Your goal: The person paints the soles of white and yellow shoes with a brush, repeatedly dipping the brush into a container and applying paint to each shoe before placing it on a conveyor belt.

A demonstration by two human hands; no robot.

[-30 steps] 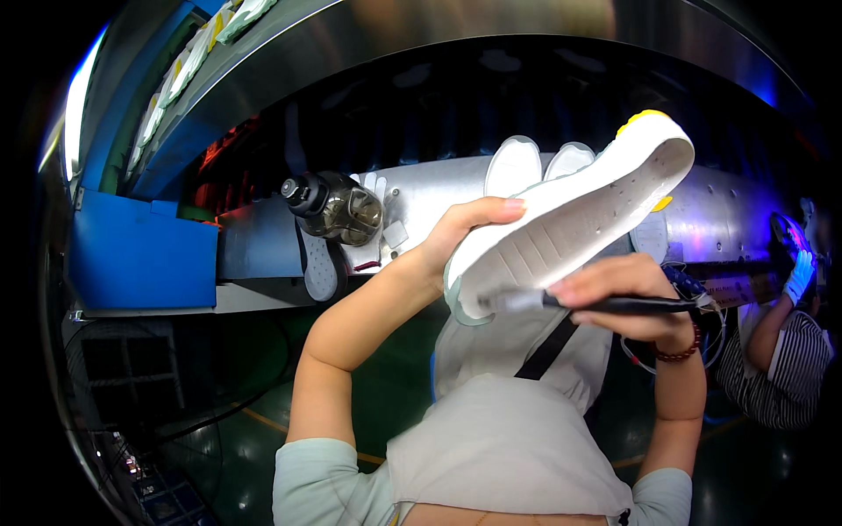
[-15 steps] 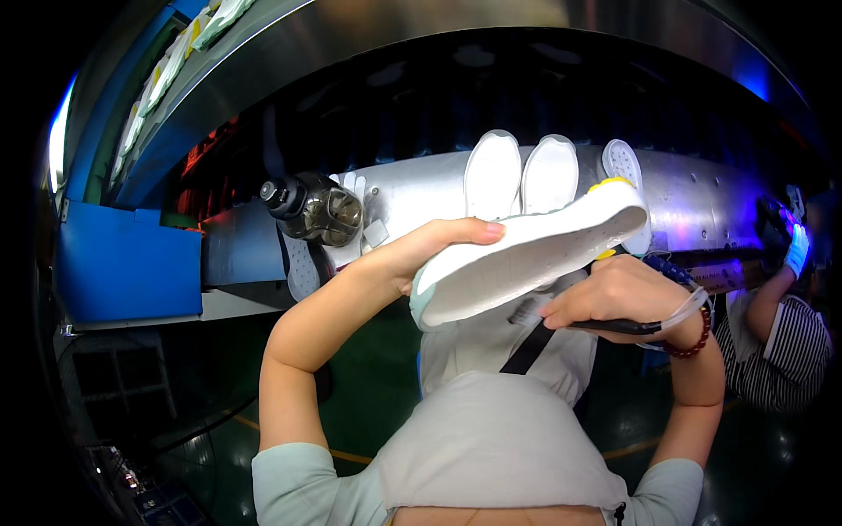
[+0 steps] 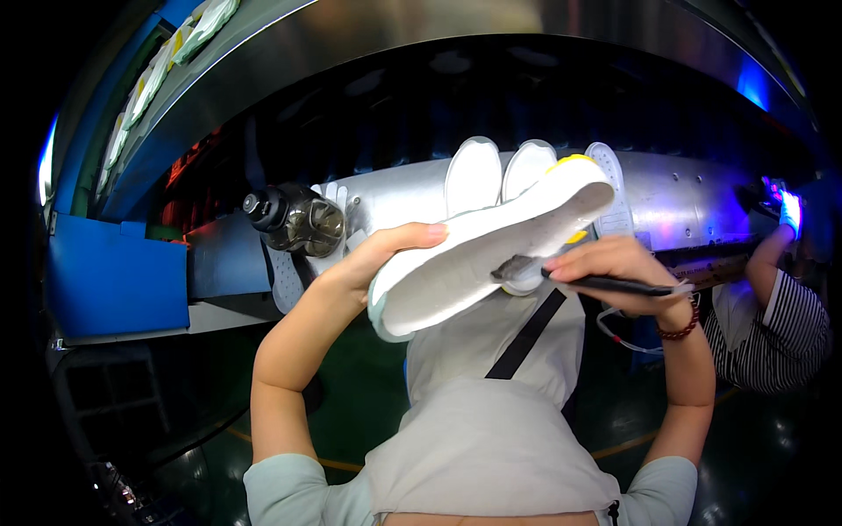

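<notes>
White shoe sole [image 3: 491, 254] is raised before the chest; from the head view I judge it light and bendy, best pinched at its edges. My left hand [image 3: 386, 259] clasps its heel end, my right hand [image 3: 614, 267] grips a brush [image 3: 605, 282]. Bristle tip blurred.

Counter [image 3: 702, 197]: long, silvery metal, curving across the view under a dark hood. On it: two white soles [image 3: 474, 175] side by side, a third sole [image 3: 611, 188] just right, a dark bottle [image 3: 294, 219] lying at left, white perforated insole [image 3: 285, 276] beneath it
</notes>
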